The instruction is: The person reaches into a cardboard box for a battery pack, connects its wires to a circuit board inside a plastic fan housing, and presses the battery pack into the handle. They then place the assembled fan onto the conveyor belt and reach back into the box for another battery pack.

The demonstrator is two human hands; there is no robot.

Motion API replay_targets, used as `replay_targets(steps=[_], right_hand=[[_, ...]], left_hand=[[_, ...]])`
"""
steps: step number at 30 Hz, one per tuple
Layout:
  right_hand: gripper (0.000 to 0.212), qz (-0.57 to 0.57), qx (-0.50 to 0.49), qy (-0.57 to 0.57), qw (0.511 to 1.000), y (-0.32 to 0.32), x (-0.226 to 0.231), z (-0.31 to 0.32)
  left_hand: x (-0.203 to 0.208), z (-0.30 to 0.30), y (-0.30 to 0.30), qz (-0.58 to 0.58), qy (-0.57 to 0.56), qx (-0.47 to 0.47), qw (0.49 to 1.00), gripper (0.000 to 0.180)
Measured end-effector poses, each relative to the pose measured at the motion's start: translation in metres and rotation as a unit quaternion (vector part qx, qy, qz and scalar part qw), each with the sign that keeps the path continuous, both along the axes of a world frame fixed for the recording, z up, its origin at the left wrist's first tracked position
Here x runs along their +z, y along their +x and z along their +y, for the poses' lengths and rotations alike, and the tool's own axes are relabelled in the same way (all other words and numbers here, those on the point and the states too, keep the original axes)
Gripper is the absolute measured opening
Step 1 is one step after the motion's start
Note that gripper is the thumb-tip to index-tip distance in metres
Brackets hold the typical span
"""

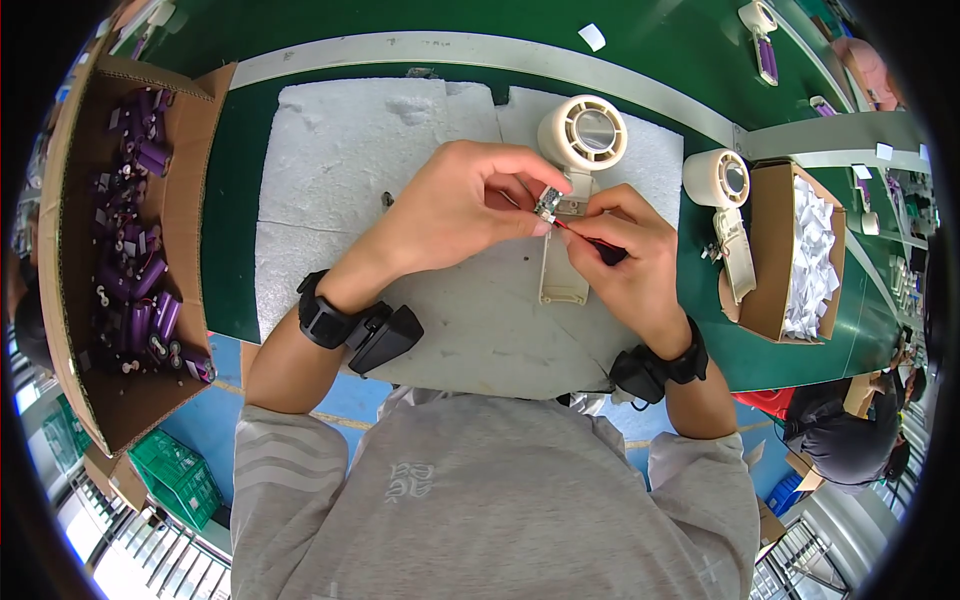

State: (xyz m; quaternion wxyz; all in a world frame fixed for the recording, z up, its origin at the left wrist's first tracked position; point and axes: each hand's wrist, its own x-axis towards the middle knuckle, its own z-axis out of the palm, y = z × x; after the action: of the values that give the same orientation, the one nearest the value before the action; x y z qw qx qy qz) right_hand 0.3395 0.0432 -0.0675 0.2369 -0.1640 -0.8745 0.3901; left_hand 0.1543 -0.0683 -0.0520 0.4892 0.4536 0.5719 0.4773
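Observation:
Between thumb and fingers, my left hand (455,205) pinches a small circuit board (548,203). My right hand (630,255) is closed on a thin red and black wire lead (566,226), its end at the board's edge. Whatever else lies in the right palm is dark and mostly hidden. Under both hands, a cream handheld fan (583,133) lies on a white foam sheet (340,160), its round head pointing away from me. Its handle shell (565,270) is open and partly covered by my fingers.
On the left stands a cardboard box (205,200) of purple battery cells (150,290). At right are a second fan (718,180) and a box of white paper pieces (812,265). Another fan with a purple cell (765,50) lies beyond the pale rail (420,45). A person (840,430) is at far right.

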Motion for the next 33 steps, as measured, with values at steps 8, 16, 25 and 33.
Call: replay_targets(steps=[8,16,25,33], right_hand=[[0.014,0.001,-0.006,-0.009,1.000,0.000,0.000,0.000],[0.014,0.015,-0.005,-0.002,1.000,0.000,-0.001,0.001],[0.015,0.050,0.047,0.027,0.997,-0.001,-0.002,0.005],[0.033,0.035,-0.052,0.002,0.998,-0.006,0.003,-0.002]], left_hand=[[-0.003,0.000,0.000,-0.013,0.034,-0.013,0.999,0.028],[-0.005,0.001,0.001,-0.065,0.006,-0.011,0.998,0.029],[-0.009,0.002,0.007,0.077,0.115,0.029,0.990,0.037],[-0.014,0.004,0.014,0.167,0.173,0.067,0.968,0.033]])
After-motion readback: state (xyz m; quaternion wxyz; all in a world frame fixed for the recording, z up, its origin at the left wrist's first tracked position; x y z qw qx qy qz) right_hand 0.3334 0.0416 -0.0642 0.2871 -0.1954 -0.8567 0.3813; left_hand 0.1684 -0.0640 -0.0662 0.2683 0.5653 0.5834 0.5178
